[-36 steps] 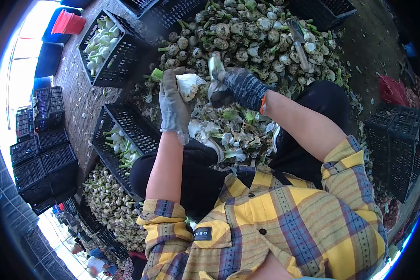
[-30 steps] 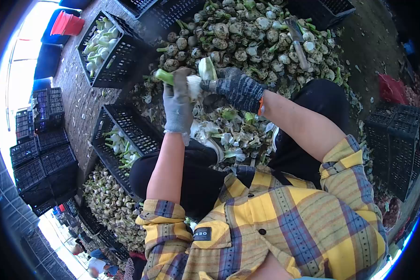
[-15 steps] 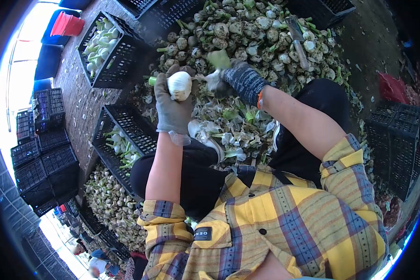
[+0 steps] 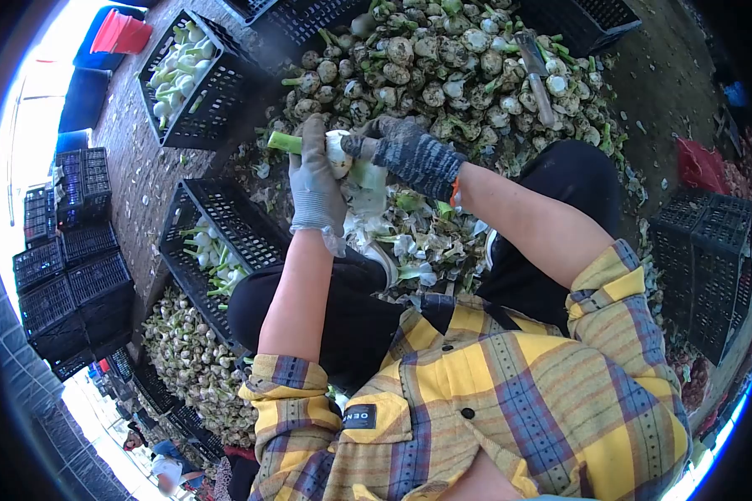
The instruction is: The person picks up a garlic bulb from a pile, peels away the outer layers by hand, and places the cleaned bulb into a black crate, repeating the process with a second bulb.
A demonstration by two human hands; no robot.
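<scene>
A white garlic bulb with a cut green stem is gripped in my left hand, which wears a grey glove. The stem sticks out to the left past the fingers. My right hand, in a dark striped knitted glove, is closed against the bulb's right side with its fingertips on it. Just below those fingers, a pale, blurred piece of garlic skin hangs or falls. Loose peelings cover the ground between my shoes.
A large heap of unpeeled garlic lies ahead, with a knife-like tool on it. Black crates of cleaned bulbs stand left, one upright, one tilted. Stacked crates are at right, a red bucket far left.
My right hand has moved left from the peelings it held off to the side and now touches the bulb. A green-tinged scrap has left its fingers. The left hand has turned the bulb.
</scene>
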